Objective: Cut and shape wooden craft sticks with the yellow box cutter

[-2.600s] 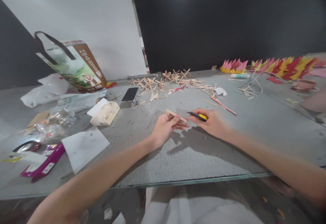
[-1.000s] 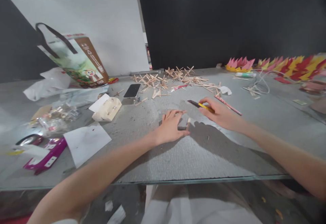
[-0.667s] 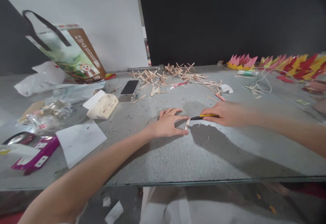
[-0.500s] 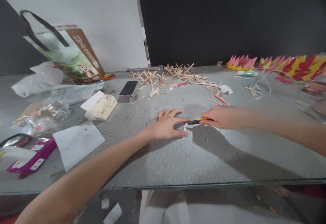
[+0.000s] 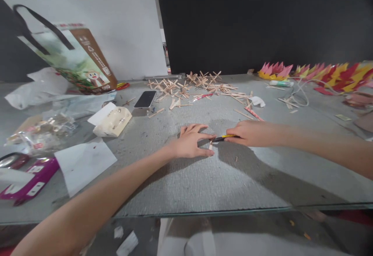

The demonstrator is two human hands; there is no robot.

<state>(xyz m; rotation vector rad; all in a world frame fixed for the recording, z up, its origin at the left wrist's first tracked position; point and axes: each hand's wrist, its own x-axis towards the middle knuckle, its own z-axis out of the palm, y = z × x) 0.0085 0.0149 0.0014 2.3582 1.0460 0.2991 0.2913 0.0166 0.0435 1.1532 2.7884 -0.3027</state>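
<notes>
A short piece of wooden craft stick [image 5: 210, 145] lies flat on the grey table. My left hand [image 5: 192, 143] pins it there, forefinger at its far end and thumb at its near end, with the other fingers spread on the surface. In my closed right hand [image 5: 246, 133] is a yellow and black utility knife [image 5: 223, 137]. Its tip points left and meets the stick close to my left forefinger. Whether the blade has gone into the wood is too small to tell.
Behind my hands lies a heap of craft sticks [image 5: 201, 83], many joined into stars. A phone [image 5: 145, 99], a cream box [image 5: 113, 122], white paper [image 5: 85, 164] and a purple tape dispenser [image 5: 33, 178] lie leftward. Paper-petal crowns [image 5: 275, 70] and a glue stick [image 5: 281, 83] sit back right.
The view has shifted slightly, moving the things at left a little further left in the picture. Both hands keep nearly the same pose, with the knife still against the stick.
</notes>
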